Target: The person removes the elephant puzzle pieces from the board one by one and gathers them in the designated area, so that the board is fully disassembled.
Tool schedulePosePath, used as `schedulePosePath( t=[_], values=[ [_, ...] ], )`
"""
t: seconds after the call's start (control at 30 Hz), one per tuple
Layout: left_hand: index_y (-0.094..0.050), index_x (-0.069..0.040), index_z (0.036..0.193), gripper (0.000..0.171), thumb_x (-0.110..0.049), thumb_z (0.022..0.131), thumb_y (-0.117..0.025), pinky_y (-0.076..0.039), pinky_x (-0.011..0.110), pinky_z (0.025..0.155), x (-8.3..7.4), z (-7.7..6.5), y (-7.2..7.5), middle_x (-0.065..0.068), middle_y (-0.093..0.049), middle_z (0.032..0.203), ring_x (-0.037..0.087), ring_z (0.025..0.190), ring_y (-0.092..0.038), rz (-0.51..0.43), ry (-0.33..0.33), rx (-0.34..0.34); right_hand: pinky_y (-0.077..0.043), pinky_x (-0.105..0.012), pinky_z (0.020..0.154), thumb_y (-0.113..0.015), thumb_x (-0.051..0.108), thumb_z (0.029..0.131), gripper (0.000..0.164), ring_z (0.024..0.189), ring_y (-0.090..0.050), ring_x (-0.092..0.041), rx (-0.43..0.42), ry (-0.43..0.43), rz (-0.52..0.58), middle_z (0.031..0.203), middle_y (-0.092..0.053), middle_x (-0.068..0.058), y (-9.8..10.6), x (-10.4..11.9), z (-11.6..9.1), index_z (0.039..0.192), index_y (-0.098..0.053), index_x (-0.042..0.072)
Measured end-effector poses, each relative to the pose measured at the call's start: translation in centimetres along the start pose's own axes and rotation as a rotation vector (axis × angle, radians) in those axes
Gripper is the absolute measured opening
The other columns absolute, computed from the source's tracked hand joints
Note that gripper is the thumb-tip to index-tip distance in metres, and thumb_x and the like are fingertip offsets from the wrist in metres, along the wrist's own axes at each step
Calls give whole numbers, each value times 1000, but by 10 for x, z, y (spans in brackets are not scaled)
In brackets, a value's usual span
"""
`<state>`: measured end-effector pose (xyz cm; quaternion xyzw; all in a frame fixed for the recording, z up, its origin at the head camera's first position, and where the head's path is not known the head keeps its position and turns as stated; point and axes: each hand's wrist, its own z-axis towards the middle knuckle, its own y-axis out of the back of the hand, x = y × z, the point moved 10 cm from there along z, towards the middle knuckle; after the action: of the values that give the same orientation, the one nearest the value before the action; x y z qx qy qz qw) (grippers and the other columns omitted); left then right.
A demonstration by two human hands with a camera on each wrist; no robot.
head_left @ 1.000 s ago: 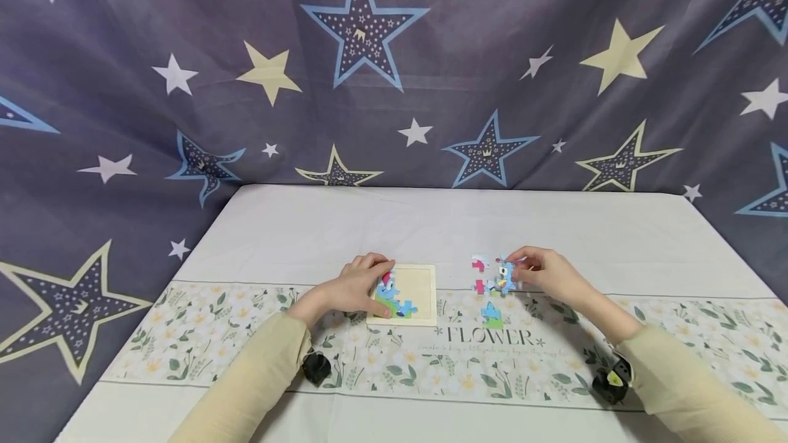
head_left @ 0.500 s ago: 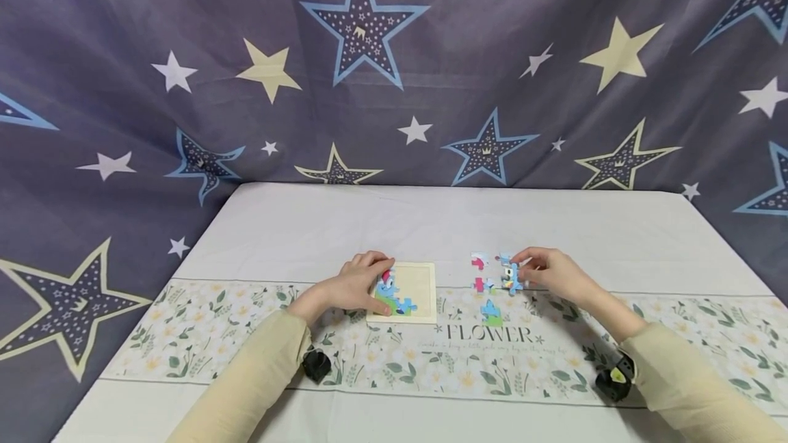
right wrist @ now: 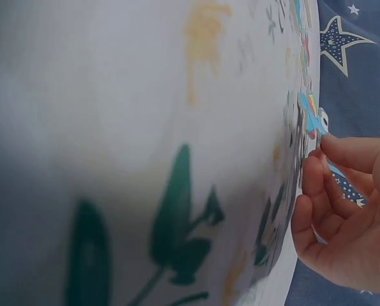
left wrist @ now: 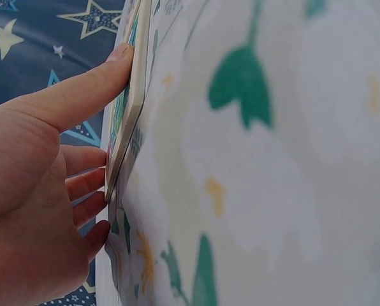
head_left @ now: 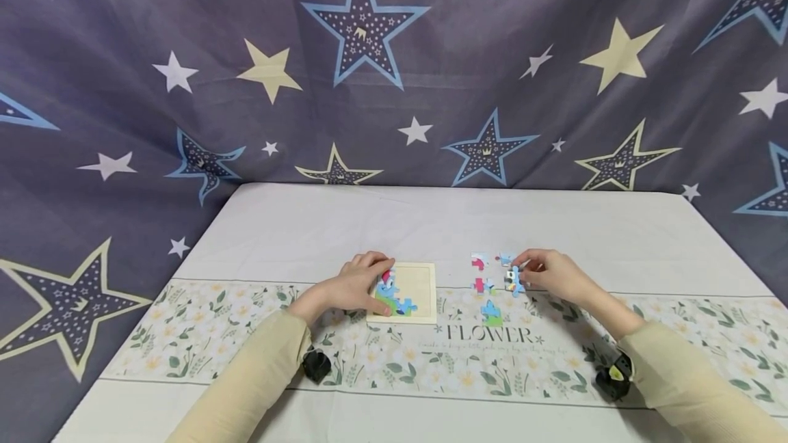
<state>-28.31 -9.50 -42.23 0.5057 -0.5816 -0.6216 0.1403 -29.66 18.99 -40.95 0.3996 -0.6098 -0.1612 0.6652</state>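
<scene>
In the head view a pale wooden puzzle tray (head_left: 425, 286) lies flat, with joined puzzle pieces (head_left: 388, 290) along its left and near side. My left hand (head_left: 357, 287) rests at its left side. The thumb lies over the pieces, and the other fingertips touch the rim in the left wrist view. My right hand (head_left: 552, 275) pinches a blue puzzle piece (head_left: 514, 282) with an eye on it, between thumb and fingers. The right wrist view shows this piece (right wrist: 314, 116) tilted at the fingertips. Whether it touches the table is unclear.
Left of the right hand lie loose pieces: a pink-and-white one (head_left: 479, 261), a pink one (head_left: 479, 285), a blue-and-green one (head_left: 491, 314) and a small blue one (head_left: 506, 259). A floral table runner (head_left: 455, 374) crosses the white table. A star-printed curtain (head_left: 394, 108) hangs behind.
The right hand has drawn the blue piece slightly to the right, away from the other loose pieces, and the small blue one behind it shows more. The left hand and tray stay put.
</scene>
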Motion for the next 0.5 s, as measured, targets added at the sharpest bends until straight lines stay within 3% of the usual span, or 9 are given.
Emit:
schedulePosePath(
  t=[0.5],
  values=[
    [-24,-11,145,92,-45,74,-72,-17,50,105,0,0,0,10,-24,144,28,132,-19,-17,-12,0,-45,-30,59,-57,15,89,21,70,-54,-15,32,11,-9,83,-61,-5,1,1,1,107,-63,5]
  ],
)
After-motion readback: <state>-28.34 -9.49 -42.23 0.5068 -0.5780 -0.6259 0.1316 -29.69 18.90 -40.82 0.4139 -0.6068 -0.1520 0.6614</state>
